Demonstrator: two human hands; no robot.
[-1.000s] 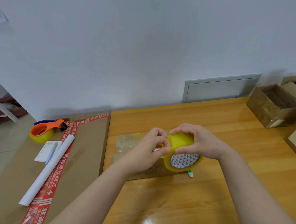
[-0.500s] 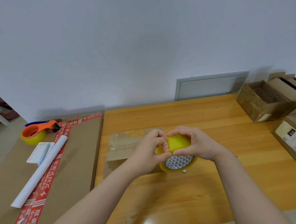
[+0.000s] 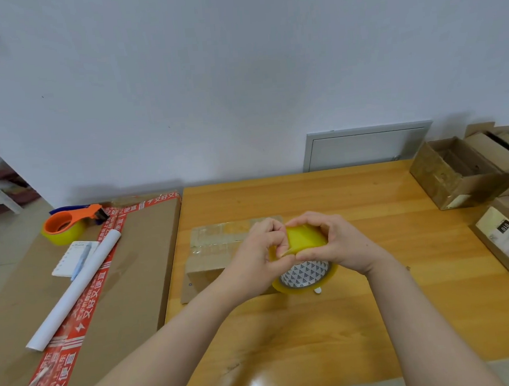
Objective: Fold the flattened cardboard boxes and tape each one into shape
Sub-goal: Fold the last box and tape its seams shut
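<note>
partly hidden tape roll point(image 3: 306, 239), fingers point(image 3: 325, 227) gripping it

Yellow tape roll point(image 3: 306, 240) beside taped box point(image 3: 212, 256)

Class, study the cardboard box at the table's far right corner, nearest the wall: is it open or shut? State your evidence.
Open. The cardboard box has no cover on top; its inner walls and floor show.
</note>
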